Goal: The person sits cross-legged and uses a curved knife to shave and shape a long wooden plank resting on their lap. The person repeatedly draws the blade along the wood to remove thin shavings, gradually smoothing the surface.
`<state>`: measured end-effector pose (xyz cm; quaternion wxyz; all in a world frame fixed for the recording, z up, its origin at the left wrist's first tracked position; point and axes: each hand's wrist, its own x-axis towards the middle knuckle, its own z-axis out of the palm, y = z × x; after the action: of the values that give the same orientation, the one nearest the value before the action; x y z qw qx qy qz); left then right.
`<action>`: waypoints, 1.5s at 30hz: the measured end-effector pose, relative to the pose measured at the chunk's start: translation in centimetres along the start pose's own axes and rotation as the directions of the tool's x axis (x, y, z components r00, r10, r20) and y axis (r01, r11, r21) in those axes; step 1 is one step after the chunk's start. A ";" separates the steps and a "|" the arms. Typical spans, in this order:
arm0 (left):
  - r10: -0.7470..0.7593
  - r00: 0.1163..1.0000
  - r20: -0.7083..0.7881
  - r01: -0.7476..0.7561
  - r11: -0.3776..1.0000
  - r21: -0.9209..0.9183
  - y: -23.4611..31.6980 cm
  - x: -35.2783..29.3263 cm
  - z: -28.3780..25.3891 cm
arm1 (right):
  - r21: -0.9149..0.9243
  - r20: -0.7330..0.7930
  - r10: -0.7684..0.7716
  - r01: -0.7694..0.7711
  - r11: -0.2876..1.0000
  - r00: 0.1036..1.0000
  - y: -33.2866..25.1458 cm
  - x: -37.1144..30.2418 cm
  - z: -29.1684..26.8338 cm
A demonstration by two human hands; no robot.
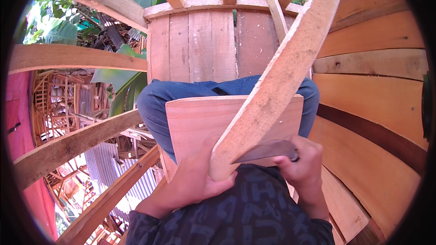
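A long, slightly curved wooden plank (281,68) slants from my lap up to the upper right. My left hand (193,177) is wrapped round its lower end, thumb on the near side. In my right hand (305,156) is a knife (265,151) with a broad, dull grey-brown blade. The blade points left, and its tip meets the plank's right edge close to my left hand. My right fingers curl round the handle and hide most of it. Behind the plank, a flat wooden board (195,118) rests across my legs.
I sit with bent legs in blue trousers (156,104) on a plank floor (200,41) with small shavings on it. A board wall (372,100) curves along the right. Open beams (77,58) run on the left, above corrugated metal sheets (102,159). A narrow stick (274,11) leans at the back.
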<state>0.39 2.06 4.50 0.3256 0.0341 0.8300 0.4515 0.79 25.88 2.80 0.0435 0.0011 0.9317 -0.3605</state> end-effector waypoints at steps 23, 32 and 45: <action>-0.052 0.994 -0.095 0.060 0.995 0.083 0.4 -2.0 -0.8 | 0.012 -0.199 0.003 0.000 1.000 0.980 2.7 3.5 1.2; 0.125 0.991 -0.046 -0.115 0.977 0.179 -1.1 -1.6 0.3 | 0.652 -0.004 0.278 -0.208 0.729 0.961 5.9 3.8 -2.2; 0.174 0.979 0.101 -0.137 0.944 -0.302 -1.0 2.5 -2.4 | 0.941 0.162 0.037 -0.165 0.295 0.986 -0.3 5.3 4.6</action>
<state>-2.67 0.57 3.37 0.3423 0.0795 0.7263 0.5908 -4.17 22.42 -0.79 0.1076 0.0659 0.5327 -0.8369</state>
